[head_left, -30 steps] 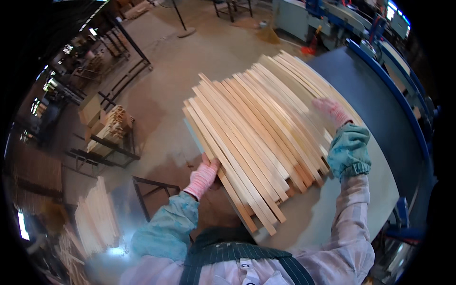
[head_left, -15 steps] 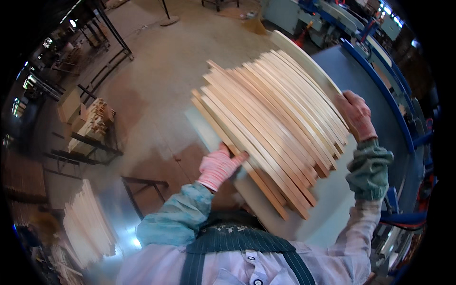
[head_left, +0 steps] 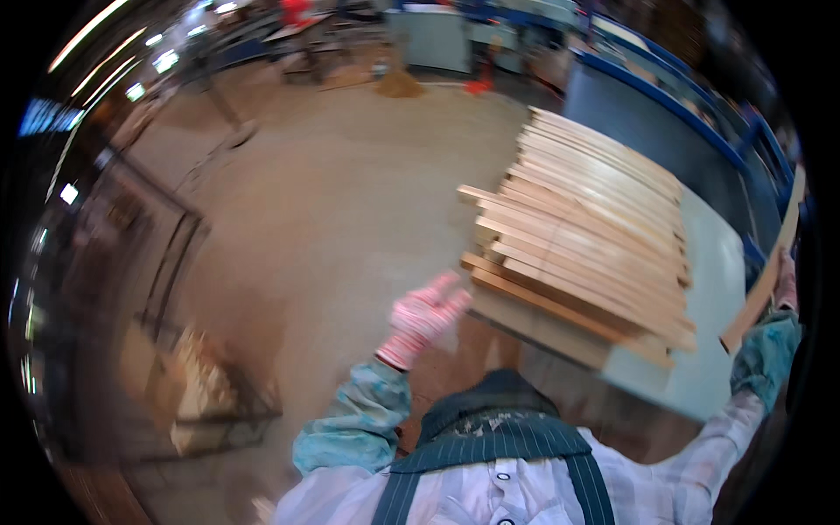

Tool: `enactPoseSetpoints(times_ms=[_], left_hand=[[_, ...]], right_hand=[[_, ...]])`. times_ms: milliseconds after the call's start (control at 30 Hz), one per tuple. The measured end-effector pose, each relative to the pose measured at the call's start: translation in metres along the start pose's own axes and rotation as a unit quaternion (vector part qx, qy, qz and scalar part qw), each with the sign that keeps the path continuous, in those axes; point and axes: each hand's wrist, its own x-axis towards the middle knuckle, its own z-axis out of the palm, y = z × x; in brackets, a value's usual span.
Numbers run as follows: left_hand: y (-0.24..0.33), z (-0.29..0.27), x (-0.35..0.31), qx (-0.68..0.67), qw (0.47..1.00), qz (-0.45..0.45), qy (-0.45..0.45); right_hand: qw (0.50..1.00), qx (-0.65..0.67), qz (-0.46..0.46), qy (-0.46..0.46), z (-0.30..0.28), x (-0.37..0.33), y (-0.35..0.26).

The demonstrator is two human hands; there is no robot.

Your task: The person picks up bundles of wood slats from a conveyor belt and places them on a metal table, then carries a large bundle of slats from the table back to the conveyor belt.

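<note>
A wooden strip point(head_left: 763, 299) stands out at the far right, with my gloved right hand point(head_left: 786, 282) closed round it. The strip is apart from the stack and tilts up toward the far side. Just off the near left corner of a stack of pale wooden strips point(head_left: 586, 232) is my left hand point(head_left: 426, 319), in a pink-and-white knitted glove. Its fingers are apart and hold nothing, though motion smears them a little. The strips lie side by side in layers with uneven ends, on a pale flat board point(head_left: 713, 262).
A blue machine table point(head_left: 652, 127) with a raised blue rail runs behind the stack. To the left, a dark metal rack point(head_left: 179, 271) stands on the concrete floor point(head_left: 350, 175) near a blurred pile of wood pieces point(head_left: 201, 381). Sawdust point(head_left: 399, 85) is heaped at the back.
My left hand has come off the stack's near edge. The right hand has carried its strip away from the stack to the right. The whole view has swung round.
</note>
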Motion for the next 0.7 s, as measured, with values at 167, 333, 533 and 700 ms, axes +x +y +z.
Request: enactPoseSetpoints(times_ms=[167, 333, 533, 700], left_hand=[[-0.009, -0.058, 0.091, -0.233, 0.967, 0.085, 0.050], [-0.035, -0.066, 0.169, -0.246, 0.959, 0.139, -0.031], [-0.033, -0.066, 0.243, -0.073, 0.972, 0.172, -0.143], [-0.053, -0.115, 0.309, 0.028, 0.964, 0.134, -0.230]], right_hand=[[0.961, 0.210, 0.074, 0.165, 0.026, -0.152, 0.107], [0.945, 0.169, 0.116, 0.257, 0.038, -0.227, 0.209], [0.893, -0.402, -0.058, 0.194, 0.156, -0.277, 0.216], [0.799, -0.533, 0.182, 0.212, 0.274, -0.380, 0.171]])
